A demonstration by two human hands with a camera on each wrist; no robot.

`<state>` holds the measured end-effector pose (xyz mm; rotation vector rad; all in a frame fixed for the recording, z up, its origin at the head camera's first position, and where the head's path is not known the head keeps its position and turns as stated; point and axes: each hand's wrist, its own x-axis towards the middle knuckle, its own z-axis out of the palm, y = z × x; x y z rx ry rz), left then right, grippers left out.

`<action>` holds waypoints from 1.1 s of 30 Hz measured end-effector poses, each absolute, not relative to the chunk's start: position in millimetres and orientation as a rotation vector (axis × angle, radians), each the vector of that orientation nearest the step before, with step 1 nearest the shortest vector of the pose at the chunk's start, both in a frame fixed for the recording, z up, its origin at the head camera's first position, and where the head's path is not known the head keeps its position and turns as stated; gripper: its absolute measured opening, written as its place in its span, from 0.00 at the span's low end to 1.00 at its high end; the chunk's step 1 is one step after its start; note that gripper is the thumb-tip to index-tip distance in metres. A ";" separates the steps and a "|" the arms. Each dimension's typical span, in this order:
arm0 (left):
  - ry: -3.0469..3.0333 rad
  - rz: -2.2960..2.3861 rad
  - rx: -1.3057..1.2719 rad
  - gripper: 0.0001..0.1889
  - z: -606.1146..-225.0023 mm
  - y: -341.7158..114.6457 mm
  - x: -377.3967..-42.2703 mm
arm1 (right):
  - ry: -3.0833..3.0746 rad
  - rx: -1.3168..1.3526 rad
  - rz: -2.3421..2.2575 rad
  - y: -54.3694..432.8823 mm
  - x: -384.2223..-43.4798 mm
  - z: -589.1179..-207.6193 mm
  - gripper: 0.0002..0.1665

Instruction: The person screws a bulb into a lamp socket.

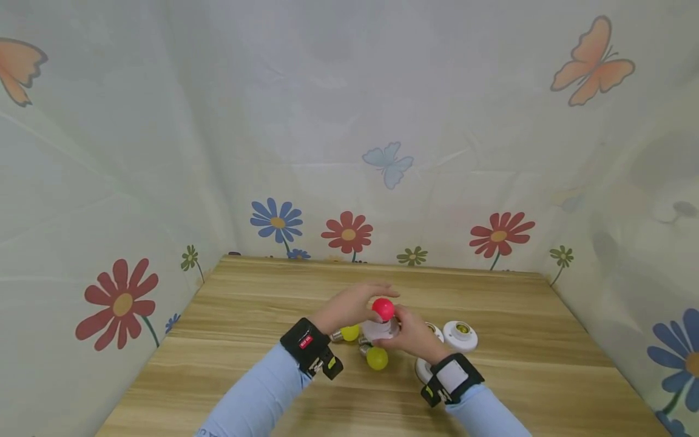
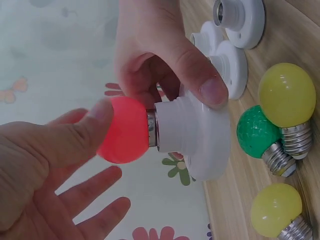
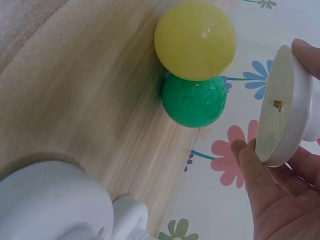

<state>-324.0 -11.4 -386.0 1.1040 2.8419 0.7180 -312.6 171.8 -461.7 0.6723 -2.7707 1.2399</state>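
Observation:
My right hand [image 1: 417, 334] grips a white lamp holder [image 2: 200, 135] by its round base, thumb on one side and fingers on the other. The underside of the base faces the right wrist view. A red light bulb [image 2: 125, 131] sits in the holder's mouth, with part of its metal screw cap showing at the rim. My left hand [image 2: 60, 165] has its thumb against the red bulb and the index finger behind it, while the other fingers are spread. Both hands are raised over the table, near a green bulb [image 2: 258, 131] and a yellow bulb [image 2: 287, 95].
Another yellow bulb [image 1: 377, 358] lies on the wooden table [image 1: 262, 291] in front of the hands. Several white lamp holders [image 1: 460, 335] rest to the right, partly behind the right wrist. Patterned sheeting [image 1: 327, 109] encloses the table at the back and sides.

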 end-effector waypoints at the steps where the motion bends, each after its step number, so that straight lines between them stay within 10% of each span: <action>1: 2.827 0.718 1.122 0.29 -384.9 -12.4 -323.8 | -2.778 0.660 1.239 171.8 -313.0 -462.1 0.41; 33: 2.870 0.680 1.187 0.26 -381.5 -13.0 -318.9 | -2.769 0.682 1.244 173.7 -311.2 -461.8 0.43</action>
